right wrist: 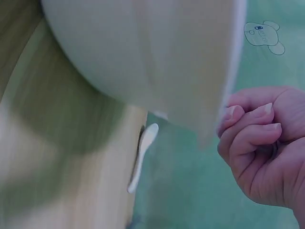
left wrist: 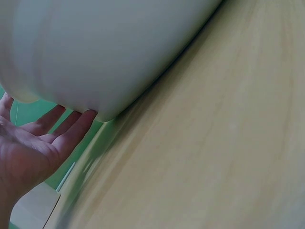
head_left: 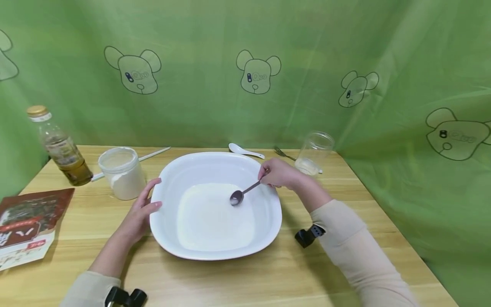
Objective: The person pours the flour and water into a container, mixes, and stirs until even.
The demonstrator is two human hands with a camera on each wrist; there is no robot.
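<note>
A large white basin [head_left: 215, 164] stands on the wooden table. Smooth white fills its bottom; whether that is contents or bare basin I cannot tell. My left hand [head_left: 142, 213] holds the basin's left side, thumb at the rim and fingers against the outer wall in the left wrist view. Over the basin's right side, my right hand [head_left: 281, 174] pinches the handle of a small dark spoon [head_left: 237, 197], its bowl low inside the basin with something whitish in it. From the right wrist view, the right hand [right wrist: 262, 143] has curled fingers beside the rim; the spoon is hidden there.
Left of the basin stand a jar of white powder [head_left: 124, 179] and an oil bottle [head_left: 63, 149], near a white stick [head_left: 155, 153] and a printed packet [head_left: 32, 226]. Behind lie a white spoon [head_left: 245, 151] and a fork [head_left: 284, 154], beside a clear jar [head_left: 315, 149].
</note>
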